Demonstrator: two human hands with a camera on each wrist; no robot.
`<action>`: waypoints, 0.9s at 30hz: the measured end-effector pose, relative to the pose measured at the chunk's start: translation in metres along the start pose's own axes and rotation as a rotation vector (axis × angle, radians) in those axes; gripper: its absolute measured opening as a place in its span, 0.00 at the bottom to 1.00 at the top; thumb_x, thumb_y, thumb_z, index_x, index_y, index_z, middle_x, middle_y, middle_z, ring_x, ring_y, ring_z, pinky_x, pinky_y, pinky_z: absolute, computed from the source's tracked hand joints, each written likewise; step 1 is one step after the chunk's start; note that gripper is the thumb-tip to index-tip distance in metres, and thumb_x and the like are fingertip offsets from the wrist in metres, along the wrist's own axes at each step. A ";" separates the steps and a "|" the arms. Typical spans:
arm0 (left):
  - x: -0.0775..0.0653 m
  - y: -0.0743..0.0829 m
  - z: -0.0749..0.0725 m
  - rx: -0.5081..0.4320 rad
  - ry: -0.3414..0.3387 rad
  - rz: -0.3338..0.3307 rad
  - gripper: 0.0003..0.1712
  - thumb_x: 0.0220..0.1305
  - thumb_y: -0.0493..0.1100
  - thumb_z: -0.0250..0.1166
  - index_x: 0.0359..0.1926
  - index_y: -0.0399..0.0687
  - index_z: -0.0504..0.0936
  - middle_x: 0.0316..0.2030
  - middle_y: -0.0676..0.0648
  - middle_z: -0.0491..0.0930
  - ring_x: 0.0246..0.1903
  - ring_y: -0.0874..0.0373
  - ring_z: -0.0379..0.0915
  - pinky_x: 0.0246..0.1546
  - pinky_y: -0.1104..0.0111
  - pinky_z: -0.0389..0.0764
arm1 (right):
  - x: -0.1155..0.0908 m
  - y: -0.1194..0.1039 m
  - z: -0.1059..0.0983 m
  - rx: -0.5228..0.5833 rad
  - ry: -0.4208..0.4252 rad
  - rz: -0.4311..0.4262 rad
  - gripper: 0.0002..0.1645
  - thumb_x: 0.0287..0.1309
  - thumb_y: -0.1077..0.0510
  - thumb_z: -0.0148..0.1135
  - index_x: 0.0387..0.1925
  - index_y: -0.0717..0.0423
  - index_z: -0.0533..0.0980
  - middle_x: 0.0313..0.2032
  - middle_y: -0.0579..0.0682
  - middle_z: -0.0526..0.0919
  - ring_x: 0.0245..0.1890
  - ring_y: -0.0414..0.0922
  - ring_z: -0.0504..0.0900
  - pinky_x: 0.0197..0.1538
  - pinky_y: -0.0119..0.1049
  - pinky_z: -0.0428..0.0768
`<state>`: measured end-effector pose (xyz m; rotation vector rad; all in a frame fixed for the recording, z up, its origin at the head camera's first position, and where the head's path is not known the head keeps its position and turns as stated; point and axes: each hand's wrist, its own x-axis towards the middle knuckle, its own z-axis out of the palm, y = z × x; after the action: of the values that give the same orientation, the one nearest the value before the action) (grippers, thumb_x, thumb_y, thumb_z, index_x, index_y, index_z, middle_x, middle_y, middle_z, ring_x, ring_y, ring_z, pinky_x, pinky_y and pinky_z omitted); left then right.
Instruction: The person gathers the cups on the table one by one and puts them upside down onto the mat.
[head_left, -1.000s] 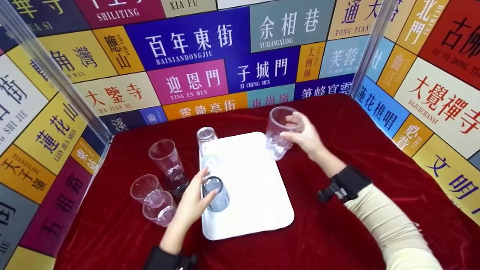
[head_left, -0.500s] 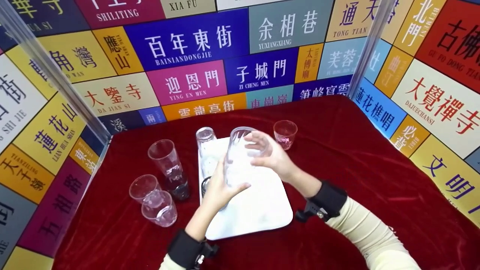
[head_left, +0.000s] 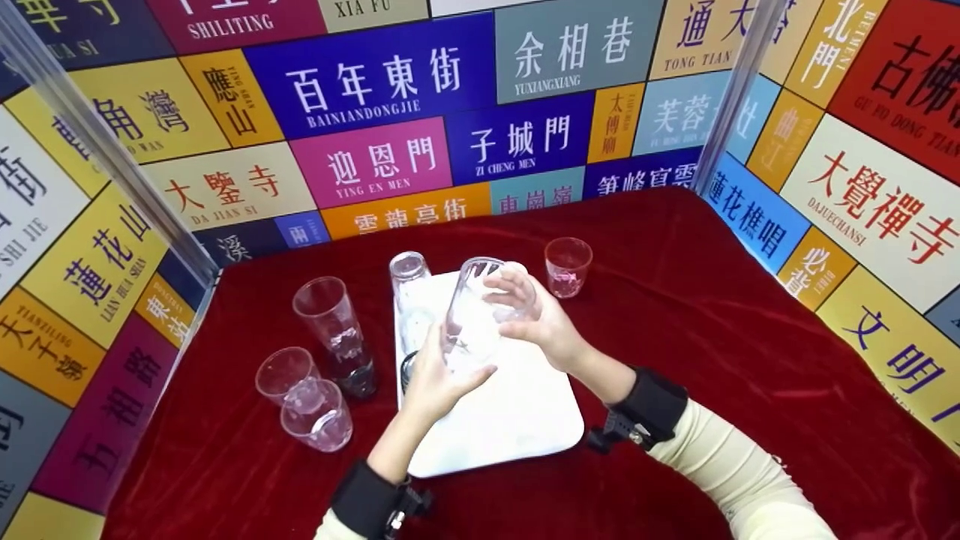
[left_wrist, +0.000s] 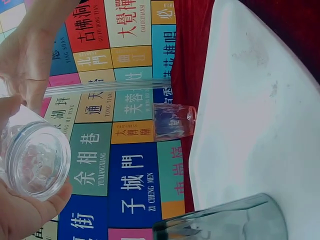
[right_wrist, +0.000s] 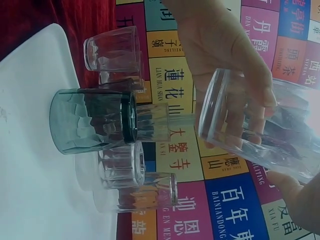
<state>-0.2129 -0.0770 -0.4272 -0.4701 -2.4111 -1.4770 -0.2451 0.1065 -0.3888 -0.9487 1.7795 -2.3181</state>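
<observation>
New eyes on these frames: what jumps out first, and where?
Probably the multicoloured panels with white, red and dark Chinese lettering, lining the walls behind and beside the table. Next, the bright white tray, standing out against the red velvet cloth. Then the clear drinking glass held above it between the left hand and right hand.

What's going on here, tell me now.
A person is holding a large clear glass above a white tray, left hand near its base and right hand near its rim. A smoky glass stands upside down on the tray. On the red cloth, a tall glass and two shorter glasses stand left of the tray, and a small glass sits beyond its far right corner.
</observation>
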 end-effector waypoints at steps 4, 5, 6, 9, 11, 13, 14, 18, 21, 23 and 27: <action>0.003 0.005 -0.006 0.034 -0.025 0.027 0.42 0.40 0.47 0.75 0.55 0.37 0.65 0.43 0.41 0.73 0.44 0.48 0.71 0.44 0.56 0.74 | -0.002 0.003 0.000 0.028 0.027 -0.037 0.46 0.46 0.49 0.69 0.61 0.63 0.58 0.58 0.57 0.69 0.57 0.53 0.68 0.57 0.42 0.72; 0.004 0.006 -0.008 0.045 -0.037 0.037 0.43 0.40 0.47 0.75 0.56 0.37 0.64 0.44 0.42 0.73 0.45 0.49 0.71 0.45 0.57 0.74 | -0.003 0.004 0.000 0.046 0.033 -0.053 0.45 0.46 0.49 0.69 0.60 0.62 0.58 0.58 0.56 0.69 0.57 0.52 0.69 0.58 0.41 0.72; 0.005 0.008 -0.010 0.058 -0.052 0.049 0.44 0.41 0.47 0.75 0.57 0.36 0.63 0.45 0.42 0.73 0.46 0.49 0.71 0.46 0.56 0.74 | -0.003 0.006 0.000 0.071 0.036 -0.072 0.44 0.47 0.50 0.68 0.61 0.62 0.58 0.58 0.56 0.69 0.57 0.52 0.68 0.58 0.41 0.71; 0.009 0.013 -0.016 0.108 -0.094 0.082 0.47 0.41 0.46 0.74 0.60 0.34 0.61 0.47 0.39 0.74 0.47 0.48 0.71 0.47 0.56 0.74 | -0.005 0.010 0.001 0.169 0.054 -0.113 0.42 0.49 0.53 0.67 0.61 0.62 0.58 0.58 0.55 0.69 0.58 0.51 0.68 0.60 0.43 0.69; 0.014 0.017 -0.021 0.144 -0.127 0.099 0.47 0.41 0.46 0.74 0.60 0.33 0.61 0.46 0.39 0.74 0.45 0.48 0.71 0.47 0.56 0.74 | -0.007 0.013 0.001 0.232 0.064 -0.121 0.44 0.50 0.55 0.66 0.62 0.66 0.54 0.59 0.54 0.67 0.58 0.51 0.68 0.62 0.45 0.67; 0.018 0.022 -0.026 0.178 -0.162 0.117 0.47 0.41 0.46 0.74 0.60 0.33 0.61 0.44 0.39 0.74 0.43 0.49 0.71 0.46 0.58 0.75 | -0.008 0.015 0.002 0.286 0.083 -0.103 0.49 0.49 0.54 0.67 0.64 0.68 0.50 0.60 0.54 0.66 0.59 0.50 0.68 0.62 0.45 0.66; 0.020 0.024 -0.029 0.193 -0.179 0.126 0.47 0.41 0.46 0.74 0.60 0.33 0.61 0.43 0.39 0.74 0.42 0.49 0.71 0.46 0.59 0.75 | -0.009 0.017 0.002 0.303 0.087 -0.093 0.52 0.49 0.53 0.67 0.65 0.69 0.47 0.61 0.55 0.65 0.59 0.49 0.67 0.63 0.45 0.65; 0.026 0.032 -0.038 0.279 -0.240 0.133 0.46 0.41 0.48 0.74 0.59 0.36 0.62 0.44 0.40 0.74 0.41 0.50 0.72 0.44 0.60 0.76 | -0.013 0.020 0.003 0.351 0.098 -0.063 0.61 0.48 0.49 0.68 0.66 0.71 0.38 0.61 0.52 0.65 0.60 0.47 0.67 0.64 0.40 0.65; 0.030 0.038 -0.045 0.355 -0.270 0.125 0.47 0.40 0.49 0.75 0.59 0.37 0.63 0.46 0.40 0.75 0.44 0.50 0.72 0.47 0.60 0.76 | -0.017 0.022 0.004 0.355 0.102 -0.032 0.65 0.45 0.47 0.69 0.66 0.71 0.36 0.59 0.49 0.68 0.57 0.43 0.70 0.61 0.36 0.67; 0.033 0.042 -0.051 0.407 -0.284 0.129 0.47 0.39 0.49 0.75 0.59 0.37 0.64 0.46 0.39 0.75 0.44 0.49 0.73 0.48 0.59 0.76 | -0.019 0.022 0.003 0.329 0.088 0.004 0.66 0.44 0.46 0.70 0.67 0.70 0.36 0.61 0.54 0.65 0.57 0.41 0.70 0.61 0.35 0.67; 0.037 0.047 -0.066 0.481 -0.301 0.146 0.47 0.36 0.48 0.76 0.57 0.36 0.65 0.44 0.39 0.76 0.42 0.48 0.73 0.47 0.58 0.76 | -0.023 0.023 -0.004 0.257 0.025 0.068 0.68 0.46 0.46 0.69 0.68 0.66 0.30 0.68 0.66 0.45 0.66 0.46 0.58 0.67 0.41 0.57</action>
<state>-0.2232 -0.1109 -0.3457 -0.7727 -2.7685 -0.7679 -0.2356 0.1119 -0.4194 -0.8093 1.4490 -2.4475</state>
